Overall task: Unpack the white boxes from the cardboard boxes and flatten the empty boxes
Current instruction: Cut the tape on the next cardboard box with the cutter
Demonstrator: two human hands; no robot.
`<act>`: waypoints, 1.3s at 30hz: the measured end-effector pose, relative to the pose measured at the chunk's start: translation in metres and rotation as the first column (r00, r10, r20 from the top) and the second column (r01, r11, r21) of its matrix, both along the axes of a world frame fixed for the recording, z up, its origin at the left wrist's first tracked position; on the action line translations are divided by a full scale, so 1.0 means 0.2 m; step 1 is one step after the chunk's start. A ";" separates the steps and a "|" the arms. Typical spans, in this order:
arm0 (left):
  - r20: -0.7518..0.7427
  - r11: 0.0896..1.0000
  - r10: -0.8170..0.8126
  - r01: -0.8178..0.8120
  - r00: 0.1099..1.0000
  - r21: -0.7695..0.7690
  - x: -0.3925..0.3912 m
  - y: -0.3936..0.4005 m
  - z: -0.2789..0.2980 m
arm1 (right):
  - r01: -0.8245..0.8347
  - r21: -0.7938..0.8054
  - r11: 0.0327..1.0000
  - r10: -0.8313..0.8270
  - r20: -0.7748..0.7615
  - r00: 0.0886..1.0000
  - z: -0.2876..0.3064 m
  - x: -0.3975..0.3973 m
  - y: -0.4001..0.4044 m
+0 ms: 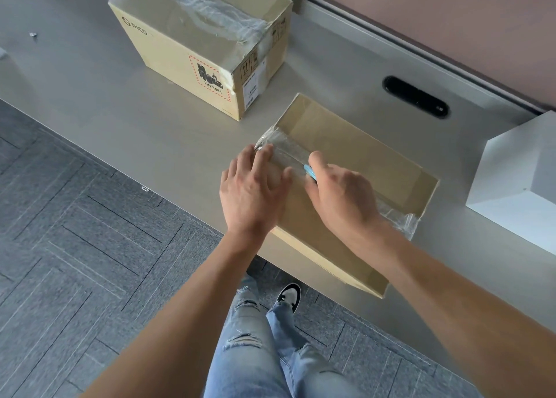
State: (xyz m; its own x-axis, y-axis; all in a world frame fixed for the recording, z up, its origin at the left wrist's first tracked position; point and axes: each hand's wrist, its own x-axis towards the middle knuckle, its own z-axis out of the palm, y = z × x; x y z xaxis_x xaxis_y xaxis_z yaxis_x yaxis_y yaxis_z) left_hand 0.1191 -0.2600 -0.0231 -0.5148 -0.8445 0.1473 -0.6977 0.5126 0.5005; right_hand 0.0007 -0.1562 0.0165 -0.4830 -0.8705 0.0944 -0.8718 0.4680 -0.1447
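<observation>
An empty cardboard box [361, 160] lies on the grey table [150, 121] near its front edge, clear tape along its middle seam. My left hand [252, 193] presses flat on the box's left end, fingers straight over the tape. My right hand [340, 196] grips a small light-blue cutter [310, 172] whose tip sits on the taped seam. A second cardboard box [195, 48], sealed with clear tape and printed with a red-bordered label, stands at the back left. A white box [517, 178] rests at the right edge.
A black oval cable slot [415, 97] is set in the table behind the open box. A small screw-like item [33, 35] lies far left. Below the table edge are grey carpet tiles [75, 247], my jeans and a shoe.
</observation>
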 end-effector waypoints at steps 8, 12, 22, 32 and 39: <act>0.083 0.993 -0.096 0.101 0.992 -0.058 0.00 -0.02 0.00 | -0.011 0.005 1.000 0.011 0.014 1.000 0.00 -0.01 0.02; 0.110 0.993 -0.095 0.102 0.989 -0.062 0.00 -0.02 0.01 | -0.009 -0.004 1.000 0.009 0.001 1.000 0.00 -0.02 0.05; 0.106 0.991 -0.120 0.125 0.987 -0.042 0.00 -0.02 0.03 | -0.009 -0.039 0.999 0.011 0.065 0.998 0.00 -0.04 0.11; 0.145 0.990 -0.134 0.140 0.980 -0.029 0.01 -0.01 0.04 | -0.010 -0.043 0.999 0.011 0.033 0.999 0.00 -0.05 0.18; 0.254 0.981 -0.180 0.194 0.950 -0.030 0.02 0.00 0.07 | 0.004 -0.068 0.998 -0.002 0.031 1.000 0.01 -0.06 0.24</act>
State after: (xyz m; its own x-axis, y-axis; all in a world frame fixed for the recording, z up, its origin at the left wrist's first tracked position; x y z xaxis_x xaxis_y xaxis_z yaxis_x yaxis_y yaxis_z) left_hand 0.1238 -0.2604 -0.0086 -0.6886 -0.7242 0.0368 -0.6858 0.6670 0.2912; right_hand -0.0108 -0.1076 0.0186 -0.4890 -0.8613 0.1379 -0.8651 0.4587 -0.2028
